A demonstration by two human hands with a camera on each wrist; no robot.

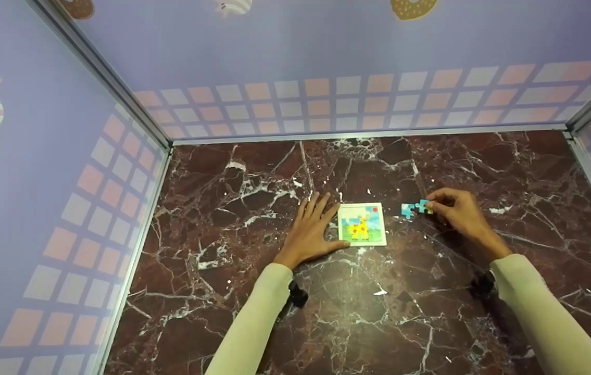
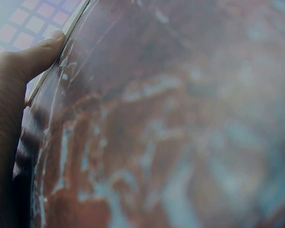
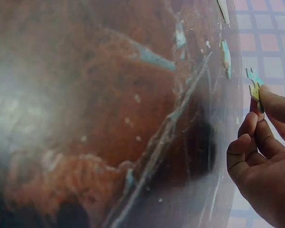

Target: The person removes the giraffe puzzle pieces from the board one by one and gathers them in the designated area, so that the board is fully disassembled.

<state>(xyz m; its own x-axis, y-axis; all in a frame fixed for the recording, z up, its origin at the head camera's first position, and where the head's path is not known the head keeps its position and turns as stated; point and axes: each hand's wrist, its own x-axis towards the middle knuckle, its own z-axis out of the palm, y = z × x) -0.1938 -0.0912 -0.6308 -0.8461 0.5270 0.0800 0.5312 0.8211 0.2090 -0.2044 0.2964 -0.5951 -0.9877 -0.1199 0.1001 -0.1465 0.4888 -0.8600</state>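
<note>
A square puzzle board [image 1: 384,237] with a giraffe picture lies on the dark marbled table. My left hand [image 1: 308,234] rests at its left side, fingers spread and thumb along the near edge; in the left wrist view the thumb [image 2: 45,51] lies against the board's edge. To the right of the board, my right hand [image 1: 459,213] pinches a blue and yellow puzzle piece [image 1: 422,205] between thumb and fingers. The right wrist view shows this piece [image 3: 255,84] raised from the table. Just left of it, a blue and white puzzle piece [image 1: 407,210] lies on the tabletop.
Patterned walls [image 1: 326,104] with pink and white squares border the table [image 1: 357,323] at the back and both sides. Small white flecks and a larger white scrap [image 1: 380,292] show on the marbled surface.
</note>
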